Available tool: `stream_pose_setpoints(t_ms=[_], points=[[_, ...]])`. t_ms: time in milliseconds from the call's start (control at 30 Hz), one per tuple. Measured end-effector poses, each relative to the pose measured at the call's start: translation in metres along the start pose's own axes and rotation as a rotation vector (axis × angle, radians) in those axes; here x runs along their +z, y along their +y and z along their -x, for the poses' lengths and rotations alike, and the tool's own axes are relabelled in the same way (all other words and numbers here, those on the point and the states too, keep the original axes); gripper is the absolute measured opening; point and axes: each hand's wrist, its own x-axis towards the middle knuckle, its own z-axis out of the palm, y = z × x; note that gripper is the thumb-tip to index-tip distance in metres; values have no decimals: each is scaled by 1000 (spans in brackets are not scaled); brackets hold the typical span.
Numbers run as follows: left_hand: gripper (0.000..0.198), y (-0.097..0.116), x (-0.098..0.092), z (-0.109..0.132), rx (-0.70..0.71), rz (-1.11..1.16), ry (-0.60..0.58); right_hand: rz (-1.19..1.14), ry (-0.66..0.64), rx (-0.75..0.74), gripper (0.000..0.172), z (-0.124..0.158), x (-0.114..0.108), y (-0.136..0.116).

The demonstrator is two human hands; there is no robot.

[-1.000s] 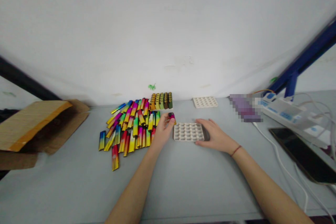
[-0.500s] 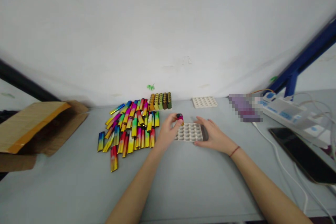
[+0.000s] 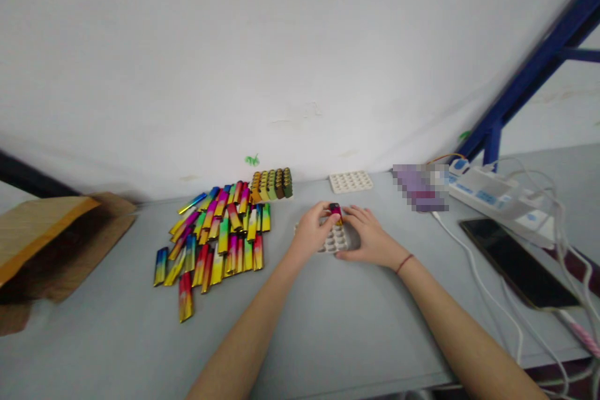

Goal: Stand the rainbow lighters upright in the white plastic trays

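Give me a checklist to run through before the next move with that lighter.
1. The lighter pinched in the left hand: ok.
2. The right hand against the white tray: ok.
3. Tray hollows free: cannot tell, the hands cover most of them.
4. Which way the lighter points: cannot tell, the fingers hide most of it.
5. Loose lighters apart from both hands: ok.

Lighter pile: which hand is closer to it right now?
Left. The left hand is just right of the lighter pile, not touching it; the right hand is farther right, beyond the white tray.
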Motion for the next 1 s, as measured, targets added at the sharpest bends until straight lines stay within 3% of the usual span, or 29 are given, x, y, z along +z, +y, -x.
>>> stream_pose_setpoints(t_ms=[433,600,733,867,1000], points=[[12,1,-4,-2,72,-186,-23,1,18,-28,77,1,0,1],[37,-1,-7,0,69,-203,-25,-2,20,-29,76,1,1,2],[43,-1,-10,2,68,-208,-43,6,23,-25,80,1,3,3],[44,5,-17,12,69,-210,-51,40,32,-29,87,0,1,2],[32,11,-35,34,126,-270,16,61,54,-25,82,-3,-3,0]])
